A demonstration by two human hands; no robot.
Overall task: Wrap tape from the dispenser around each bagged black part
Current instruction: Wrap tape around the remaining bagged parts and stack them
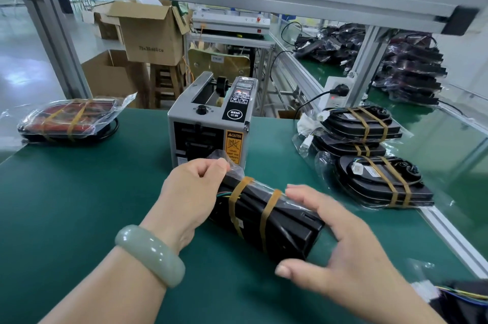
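Holding a bagged part (266, 215) between both hands, slantwise and low at the mat (92, 204), just in front of the dispenser (211, 122); cannot tell whether touching the mat or lifted off it. Pinching the loose plastic at its far end with the left hand (195, 183), fingers curled tight on the film, knuckles up. Cupping the near end with the right hand (340, 239): thumb against the lower near edge, fingers curved over the top, grasping the part between them. Wrapped already with two tan tape bands (269, 210) round the middle, side by side and a little apart, with coloured wires showing under the film by the farther one. Wearing a pale green bangle (150, 255) on the left wrist.

Faced by the dispenser's dark slot, with an orange caution label beside it and a black knob and roller on top. Flanked on the right by a stack (369, 154) of bagged parts on the mat, each banded twice in the same tan tape, white connectors poking out at its left side. Flanked on the far left, near the mat's edge, by another banded bundle (68, 119), red showing through its bag. Joined at the lower right corner by one more dark piece with wires (462, 302), blurred and cut off by the edge. Backed farther right by a heap (412, 72) of bagged parts on the next bench. Backed beyond the mat by cardboard boxes (150, 33) and a wooden stool (166, 85), with a black plug in a white socket (338, 93) by the frame post.
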